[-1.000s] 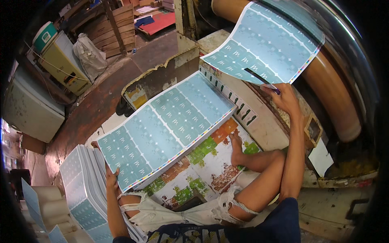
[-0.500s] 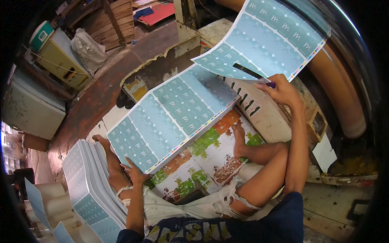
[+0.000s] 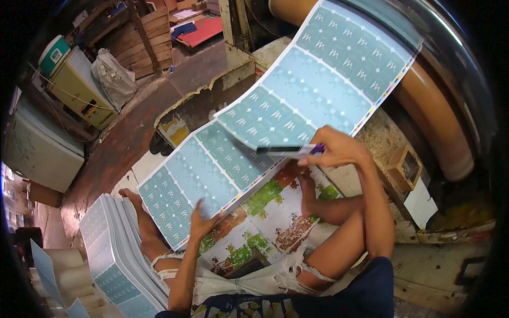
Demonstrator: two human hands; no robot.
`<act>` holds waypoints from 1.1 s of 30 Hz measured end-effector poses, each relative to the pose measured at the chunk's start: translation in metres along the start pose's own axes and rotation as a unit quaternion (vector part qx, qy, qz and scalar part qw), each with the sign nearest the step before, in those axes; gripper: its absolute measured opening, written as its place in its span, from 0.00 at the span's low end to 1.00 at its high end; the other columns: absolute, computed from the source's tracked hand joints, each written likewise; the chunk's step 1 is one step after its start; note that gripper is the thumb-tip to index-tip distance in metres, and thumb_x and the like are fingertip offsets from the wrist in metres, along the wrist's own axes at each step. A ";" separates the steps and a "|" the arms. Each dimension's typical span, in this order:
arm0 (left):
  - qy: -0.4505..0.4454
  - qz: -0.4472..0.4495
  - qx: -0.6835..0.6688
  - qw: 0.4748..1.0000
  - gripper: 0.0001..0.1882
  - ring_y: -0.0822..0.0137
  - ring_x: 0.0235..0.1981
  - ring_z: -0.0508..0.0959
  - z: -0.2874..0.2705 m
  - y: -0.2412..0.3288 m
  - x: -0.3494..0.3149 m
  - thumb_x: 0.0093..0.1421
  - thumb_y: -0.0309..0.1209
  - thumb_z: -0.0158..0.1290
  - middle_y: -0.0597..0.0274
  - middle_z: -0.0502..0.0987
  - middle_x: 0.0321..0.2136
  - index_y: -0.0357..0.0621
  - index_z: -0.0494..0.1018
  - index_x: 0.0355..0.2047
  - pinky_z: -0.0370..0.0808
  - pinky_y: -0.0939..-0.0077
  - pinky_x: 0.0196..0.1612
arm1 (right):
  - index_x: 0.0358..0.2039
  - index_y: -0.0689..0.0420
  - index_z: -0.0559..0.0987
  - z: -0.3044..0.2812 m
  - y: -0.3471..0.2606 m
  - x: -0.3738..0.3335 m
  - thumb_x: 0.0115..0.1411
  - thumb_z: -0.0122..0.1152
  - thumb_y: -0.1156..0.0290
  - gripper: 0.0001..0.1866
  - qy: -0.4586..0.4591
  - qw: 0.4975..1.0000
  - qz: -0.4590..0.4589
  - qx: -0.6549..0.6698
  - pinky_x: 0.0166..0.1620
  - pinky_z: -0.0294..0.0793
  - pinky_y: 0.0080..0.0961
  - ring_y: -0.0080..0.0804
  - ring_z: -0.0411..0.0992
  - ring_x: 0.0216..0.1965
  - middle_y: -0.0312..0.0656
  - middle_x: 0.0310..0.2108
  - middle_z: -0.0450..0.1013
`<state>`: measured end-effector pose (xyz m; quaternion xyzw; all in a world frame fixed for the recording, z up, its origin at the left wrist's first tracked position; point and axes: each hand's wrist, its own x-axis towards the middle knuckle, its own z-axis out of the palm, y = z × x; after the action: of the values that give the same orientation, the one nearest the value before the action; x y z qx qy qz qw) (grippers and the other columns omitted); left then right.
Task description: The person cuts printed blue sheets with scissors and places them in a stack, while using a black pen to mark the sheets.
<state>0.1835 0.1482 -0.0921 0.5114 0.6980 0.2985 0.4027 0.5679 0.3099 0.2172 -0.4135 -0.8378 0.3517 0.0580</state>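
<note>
1. The left hand (image 3: 204,218) comes up from the lower edge on a nearly straight forearm. Its fingers are spread and partly curled against the near end of the lower printed sheet (image 3: 204,180); the thumb seems to lie on top, but whether it pinches the sheet or only presses on it cannot be told.
2. The right hand (image 3: 331,151) reaches in from the right with the elbow bent low and the forearm rising steeply. Its fingers are closed round a dark pen-like tool (image 3: 283,150), which it holds at the purple end.
3. The tool lies almost level, its long axis running left to right, with the free tip pointing left across the near edge of the upper printed sheet (image 3: 328,69).
4. Both sheets are pale blue-green with a grid of small white marks and a thin colour strip along one long edge. Each runs on a diagonal, from lower left up to upper right. The upper sheet rises toward a large brown roller (image 3: 440,122); the lower sheet overlaps its near end and slopes down toward the left hand.
5. Under the sheets lies a patchy board (image 3: 275,217) in white, green and rust, on which the person's bare legs and feet rest.
6. A tall stack of like sheets (image 3: 114,249) stands at the lower left, just beside the left leg.
7. Farther off, a dark reddish floor (image 3: 122,148), a yellow cabinet (image 3: 79,93), a tied plastic bag (image 3: 114,77) and piled wooden pallets (image 3: 146,37) fill the upper left.
</note>
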 end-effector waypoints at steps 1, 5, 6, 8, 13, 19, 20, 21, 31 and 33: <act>-0.096 -0.031 -0.166 0.981 0.55 0.48 0.61 0.66 0.018 0.049 0.010 0.45 0.51 0.70 0.38 0.66 0.57 0.30 0.56 0.63 0.66 0.53 0.61 | 0.20 0.64 0.79 0.007 0.003 -0.002 0.53 0.70 0.59 0.19 -0.021 1.000 -0.004 0.010 0.17 0.60 0.25 0.23 0.59 0.11 0.38 0.08 0.63; -0.240 -0.097 -0.642 0.721 0.35 0.50 0.53 0.74 0.037 0.210 0.006 0.58 0.44 0.61 0.43 0.71 0.52 0.29 0.63 0.56 0.73 0.58 0.55 | 0.20 0.66 0.77 0.021 -0.002 0.012 0.50 0.70 0.59 0.20 -0.114 0.989 -0.094 0.020 0.20 0.63 0.32 0.31 0.61 0.13 0.49 0.10 0.65; -0.283 -0.125 -0.732 0.607 0.30 0.52 0.49 0.76 0.039 0.230 0.008 0.60 0.40 0.60 0.46 0.74 0.49 0.30 0.66 0.53 0.76 0.60 0.51 | 0.21 0.66 0.78 0.023 -0.002 0.018 0.50 0.69 0.60 0.19 -0.139 0.984 -0.113 -0.011 0.21 0.65 0.33 0.34 0.65 0.14 0.51 0.11 0.66; -0.227 -0.171 -0.683 0.673 0.27 0.56 0.46 0.77 0.055 0.229 0.026 0.60 0.38 0.61 0.49 0.74 0.46 0.31 0.67 0.51 0.77 0.62 0.48 | 0.22 0.66 0.80 0.031 -0.004 0.023 0.50 0.69 0.59 0.19 -0.156 0.981 -0.101 -0.052 0.22 0.66 0.35 0.35 0.69 0.15 0.49 0.12 0.69; -0.121 -0.127 -0.625 0.761 0.25 0.63 0.38 0.78 0.070 0.215 0.025 0.56 0.25 0.62 0.55 0.75 0.40 0.32 0.65 0.51 0.80 0.65 0.39 | 0.23 0.63 0.82 0.009 -0.009 0.021 0.51 0.69 0.56 0.20 -0.229 0.972 -0.043 -0.002 0.21 0.69 0.32 0.31 0.71 0.15 0.43 0.13 0.71; -0.044 -0.119 -0.578 0.806 0.27 0.61 0.44 0.78 0.067 0.210 0.020 0.58 0.22 0.60 0.54 0.74 0.44 0.35 0.62 0.55 0.80 0.67 0.48 | 0.21 0.62 0.82 -0.056 0.058 0.004 0.53 0.69 0.47 0.26 -0.088 0.992 0.076 0.038 0.17 0.67 0.21 0.22 0.69 0.12 0.35 0.10 0.69; -0.030 -0.119 -0.566 0.815 0.27 0.62 0.43 0.78 0.062 0.204 0.016 0.58 0.23 0.60 0.54 0.75 0.44 0.35 0.62 0.55 0.80 0.67 0.47 | 0.19 0.63 0.81 -0.066 0.067 -0.003 0.51 0.70 0.47 0.27 -0.024 0.994 0.084 0.069 0.17 0.66 0.22 0.23 0.69 0.12 0.34 0.10 0.69; -0.019 -0.121 -0.553 0.824 0.27 0.62 0.43 0.78 0.056 0.199 0.012 0.58 0.24 0.60 0.55 0.75 0.44 0.35 0.62 0.55 0.80 0.67 0.47 | 0.21 0.61 0.82 -0.078 0.077 -0.010 0.52 0.70 0.47 0.26 0.005 0.991 0.107 0.078 0.16 0.65 0.20 0.20 0.68 0.12 0.33 0.10 0.67; -0.034 -0.133 -0.479 0.867 0.27 0.62 0.41 0.78 0.061 0.209 0.009 0.56 0.28 0.63 0.54 0.75 0.44 0.33 0.65 0.54 0.79 0.66 0.45 | 0.50 0.61 0.79 -0.174 0.165 -0.059 0.62 0.62 0.61 0.21 0.478 0.866 0.132 0.062 0.16 0.64 0.16 0.17 0.70 0.18 0.34 0.25 0.76; -0.008 -0.146 -0.468 0.872 0.24 0.63 0.39 0.79 0.061 0.213 0.003 0.58 0.25 0.61 0.56 0.76 0.42 0.34 0.66 0.53 0.80 0.68 0.43 | 0.55 0.61 0.76 -0.184 0.184 -0.057 0.64 0.59 0.63 0.22 0.577 0.798 0.129 0.119 0.17 0.67 0.15 0.18 0.73 0.21 0.37 0.29 0.77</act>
<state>0.3365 0.2153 0.0533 0.1575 0.5403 0.5235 0.6397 0.7966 0.4432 0.2484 -0.6338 -0.5396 0.1488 0.5338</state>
